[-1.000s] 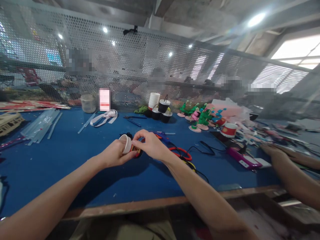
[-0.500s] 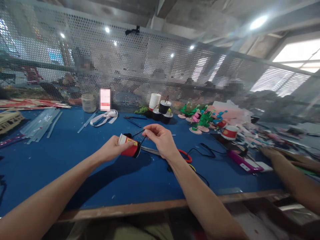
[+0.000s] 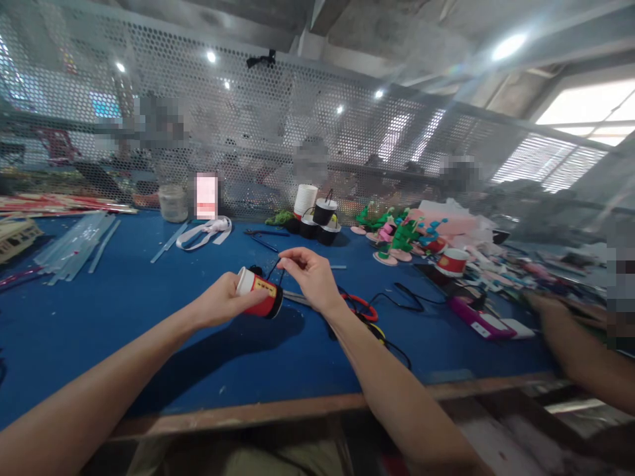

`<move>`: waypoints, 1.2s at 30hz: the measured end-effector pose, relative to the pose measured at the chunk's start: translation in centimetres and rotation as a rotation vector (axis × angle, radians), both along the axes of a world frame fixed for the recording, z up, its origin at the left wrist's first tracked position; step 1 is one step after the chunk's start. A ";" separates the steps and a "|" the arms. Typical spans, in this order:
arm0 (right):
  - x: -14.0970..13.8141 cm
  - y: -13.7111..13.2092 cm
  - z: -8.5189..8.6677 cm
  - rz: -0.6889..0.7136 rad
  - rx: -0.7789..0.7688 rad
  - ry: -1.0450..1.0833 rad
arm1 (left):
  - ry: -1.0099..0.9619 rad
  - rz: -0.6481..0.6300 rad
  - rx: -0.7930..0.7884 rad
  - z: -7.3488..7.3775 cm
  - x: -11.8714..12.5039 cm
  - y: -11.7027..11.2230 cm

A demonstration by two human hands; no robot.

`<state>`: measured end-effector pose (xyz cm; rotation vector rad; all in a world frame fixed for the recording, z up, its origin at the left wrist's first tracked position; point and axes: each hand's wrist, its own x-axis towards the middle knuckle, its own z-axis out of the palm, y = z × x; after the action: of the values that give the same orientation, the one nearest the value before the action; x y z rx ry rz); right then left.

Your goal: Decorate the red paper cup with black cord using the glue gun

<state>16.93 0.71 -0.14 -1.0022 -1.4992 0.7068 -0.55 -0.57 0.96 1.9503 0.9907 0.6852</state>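
A small red and white paper cup (image 3: 256,302) with a black band at one end lies tilted in my left hand (image 3: 223,299), whose fingers wrap around it. Above the cup, my right hand (image 3: 308,272) pinches a thin black cord (image 3: 274,266) that runs down to the cup. Scissors (image 3: 297,297) with red handle loops lie on the blue table (image 3: 208,363), partly hidden behind my right hand and wrist. Pliers (image 3: 265,238) with dark handles rest beyond my hands.
Black cups with handles (image 3: 325,213) stand by a white cup stack (image 3: 305,199). Green figures (image 3: 404,238) are at right, near a purple glue gun or similar device (image 3: 479,319). Clear strips (image 3: 74,248) and white ribbon (image 3: 206,231) lie left. A co-worker's arm (image 3: 575,330) reaches in at right.
The cup has turned slightly in my left hand, so its printed label and open white end show more. My right hand has shifted slightly, still pinching the cord.
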 end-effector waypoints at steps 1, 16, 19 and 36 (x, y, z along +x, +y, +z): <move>0.0 0.0 0.0 0.004 -0.002 -0.002 | 0.006 -0.007 0.007 0.0 0.0 0.0; -0.4 -0.1 -0.4 0.073 -0.113 -0.018 | 0.028 -0.064 0.063 0.3 -0.3 -0.4; -0.5 -0.2 -0.4 0.093 -0.146 -0.013 | 0.015 -0.075 0.080 0.3 -0.4 -0.4; -0.7 -0.5 -0.3 0.153 -0.286 0.058 | -0.101 -0.068 0.008 0.3 -0.2 -0.5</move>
<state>16.20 0.17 -0.43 -1.0766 -1.4617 1.0741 -0.70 -1.02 1.26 1.9281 0.8576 0.7424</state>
